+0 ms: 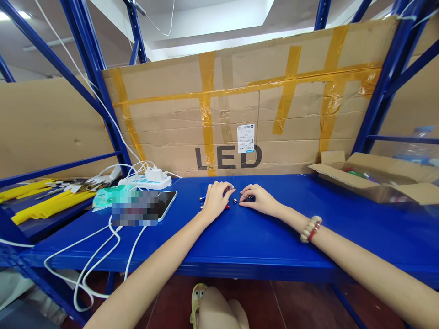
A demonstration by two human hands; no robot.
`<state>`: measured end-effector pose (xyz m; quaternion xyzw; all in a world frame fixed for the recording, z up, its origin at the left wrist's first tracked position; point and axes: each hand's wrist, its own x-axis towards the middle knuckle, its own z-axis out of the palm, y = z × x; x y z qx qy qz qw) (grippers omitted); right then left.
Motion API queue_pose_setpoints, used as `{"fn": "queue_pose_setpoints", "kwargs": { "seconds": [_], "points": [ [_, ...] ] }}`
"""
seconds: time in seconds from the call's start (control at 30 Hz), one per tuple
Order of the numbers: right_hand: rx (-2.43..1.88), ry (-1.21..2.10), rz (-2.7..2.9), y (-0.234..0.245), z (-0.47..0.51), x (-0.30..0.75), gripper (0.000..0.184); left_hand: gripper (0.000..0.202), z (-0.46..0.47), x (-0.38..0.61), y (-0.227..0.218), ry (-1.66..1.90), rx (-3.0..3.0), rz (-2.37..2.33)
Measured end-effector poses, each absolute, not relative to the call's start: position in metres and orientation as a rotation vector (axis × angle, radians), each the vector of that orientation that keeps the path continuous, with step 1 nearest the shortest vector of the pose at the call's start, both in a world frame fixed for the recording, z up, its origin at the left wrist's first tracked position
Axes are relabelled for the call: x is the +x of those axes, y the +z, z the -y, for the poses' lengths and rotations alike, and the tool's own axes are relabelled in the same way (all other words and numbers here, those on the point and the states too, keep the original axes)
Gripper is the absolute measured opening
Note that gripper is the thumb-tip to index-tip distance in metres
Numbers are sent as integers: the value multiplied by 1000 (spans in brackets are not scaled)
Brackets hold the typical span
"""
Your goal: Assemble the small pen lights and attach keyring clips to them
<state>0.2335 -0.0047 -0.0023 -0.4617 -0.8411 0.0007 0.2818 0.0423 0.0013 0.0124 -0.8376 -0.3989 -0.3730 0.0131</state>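
Both of my hands rest on a blue shelf surface (260, 237) among several small pen-like parts (203, 199), some with red and blue ends. My left hand (216, 199) lies over them, fingers curled, with a small silver piece (231, 187) at its fingertips. My right hand (258, 198) is beside it, fingers bent onto small dark and silver pieces (236, 200). What either hand actually grips is too small to make out. A bead bracelet (310, 228) is on my right wrist.
A phone (164, 204) and a white power strip (147, 181) with trailing white cables lie at the left. An open cardboard box (377, 180) sits at the right. A taped cardboard sheet marked LED (240, 114) stands behind. Yellow strips (48, 205) lie on the left shelf.
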Motion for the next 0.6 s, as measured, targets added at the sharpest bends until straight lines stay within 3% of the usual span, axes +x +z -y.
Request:
{"fn": "queue_pose_setpoints", "kwargs": {
  "seconds": [0.2,0.4,0.6],
  "points": [
    [-1141,-76,2252,1,8,232,16,16,-3,42,11,-1129,-2599,1228],
    [-1009,-24,1788,11,20,224,20,18,-5,42,10,-1051,-2653,1126],
    [-858,46,1870,15,28,218,20,21,-4,43,8,-1049,-2716,969]
  ]
}}
